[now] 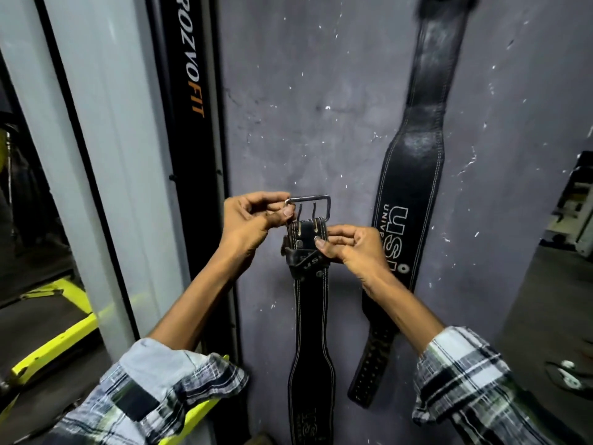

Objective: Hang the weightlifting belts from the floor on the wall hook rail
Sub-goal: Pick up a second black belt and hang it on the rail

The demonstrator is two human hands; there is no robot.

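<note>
Belt [309,316] buckle [309,205] pinched by left hand [247,224], right hand [351,248] beside.

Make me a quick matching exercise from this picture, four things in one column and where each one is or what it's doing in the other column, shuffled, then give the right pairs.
1. left hand
2. right hand
3. hanging belt
4. held belt

A. flat against the wall, to the right
B. pinching the metal buckle
C. dangling below both hands
D. gripping the leather below the buckle

Pairs: 1-B, 2-D, 3-A, 4-C
</note>
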